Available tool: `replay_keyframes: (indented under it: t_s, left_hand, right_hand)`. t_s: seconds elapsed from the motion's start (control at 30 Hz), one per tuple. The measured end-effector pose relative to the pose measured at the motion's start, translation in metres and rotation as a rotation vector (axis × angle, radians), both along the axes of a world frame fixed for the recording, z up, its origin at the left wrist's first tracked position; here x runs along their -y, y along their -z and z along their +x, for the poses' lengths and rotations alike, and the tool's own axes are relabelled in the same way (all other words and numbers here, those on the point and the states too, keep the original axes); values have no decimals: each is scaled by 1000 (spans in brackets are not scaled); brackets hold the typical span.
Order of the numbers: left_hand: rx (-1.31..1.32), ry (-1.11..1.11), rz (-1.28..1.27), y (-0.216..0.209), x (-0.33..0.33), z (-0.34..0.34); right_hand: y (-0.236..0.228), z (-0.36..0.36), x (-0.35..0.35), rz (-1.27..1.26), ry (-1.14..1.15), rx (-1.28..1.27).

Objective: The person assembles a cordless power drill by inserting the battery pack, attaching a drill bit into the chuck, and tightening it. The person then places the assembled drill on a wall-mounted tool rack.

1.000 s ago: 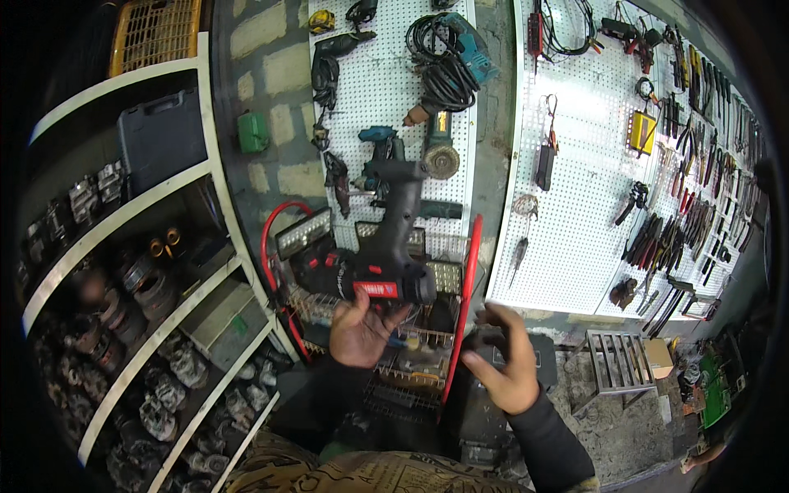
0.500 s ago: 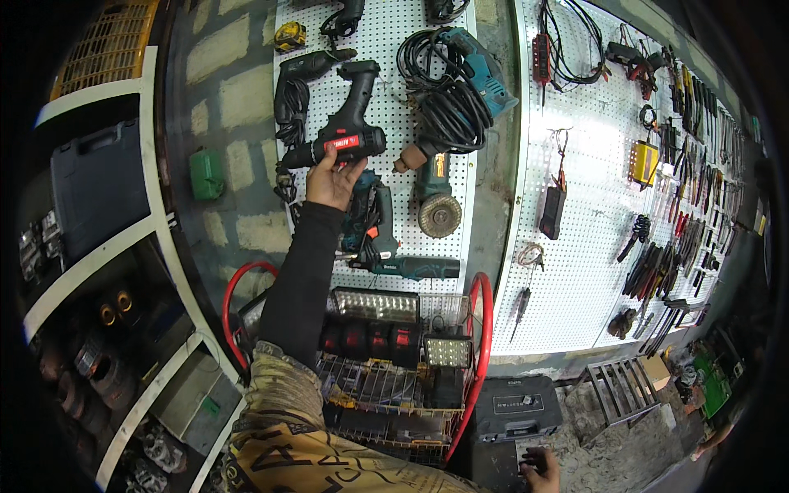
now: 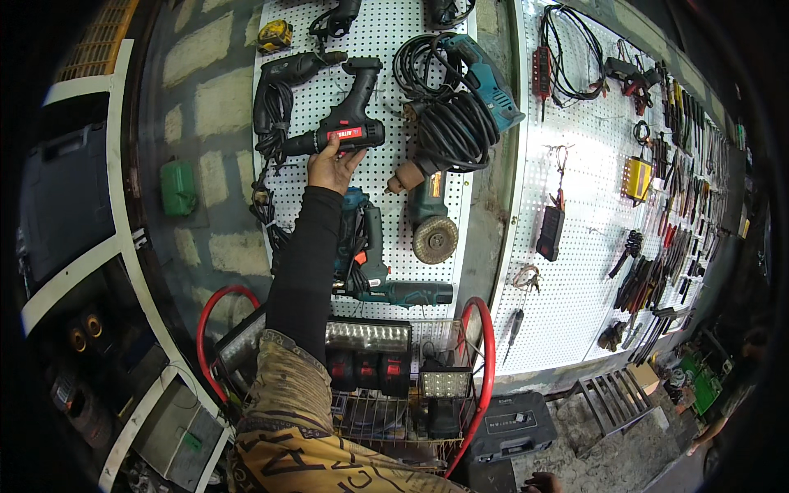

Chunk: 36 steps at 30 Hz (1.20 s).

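Observation:
My left hand [image 3: 330, 171] reaches up with its fingers closed around the body of a black cordless drill [image 3: 362, 134] with a red label. The drill is upside down, its handle pointing up and its chuck to the left, in front of the white pegboard [image 3: 386, 218]. Left of it hangs a black corded drill [image 3: 275, 90]. To its right are a teal corded power tool [image 3: 491, 94] with coiled black cable and an angle grinder [image 3: 434, 230]. Teal power tools [image 3: 403, 292] hang below, partly behind my forearm. Only the dark fingertips of my right hand [image 3: 542, 482] show at the bottom edge.
A wire-shelf cart [image 3: 386, 415] with red handles [image 3: 485, 353] stands below, carrying work lights [image 3: 446, 383]. Beside it lies a black tool case [image 3: 514, 423]. White-framed shelves [image 3: 123, 238] flank the left. Another pegboard [image 3: 526, 296] with several hand tools runs along the right.
The view has shifted, so the cart and shelves sit differently in it. My left hand still grips the cordless drill at the pegboard. My right hand has dropped further toward the bottom edge.

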<state>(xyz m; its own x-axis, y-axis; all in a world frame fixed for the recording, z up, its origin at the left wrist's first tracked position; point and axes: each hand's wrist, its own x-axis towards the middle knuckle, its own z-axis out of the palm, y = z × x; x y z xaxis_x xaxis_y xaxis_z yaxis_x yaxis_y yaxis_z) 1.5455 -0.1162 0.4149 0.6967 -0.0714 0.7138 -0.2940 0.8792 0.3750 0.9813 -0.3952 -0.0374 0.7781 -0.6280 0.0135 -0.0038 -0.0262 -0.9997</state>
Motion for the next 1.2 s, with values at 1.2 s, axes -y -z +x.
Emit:
replay_keyframes:
  t_s: [1.2]
  left_hand:
    - [-182, 187, -69, 18, -1, 17]
  right_hand:
    - [-7, 6, -13, 122, -116, -27]
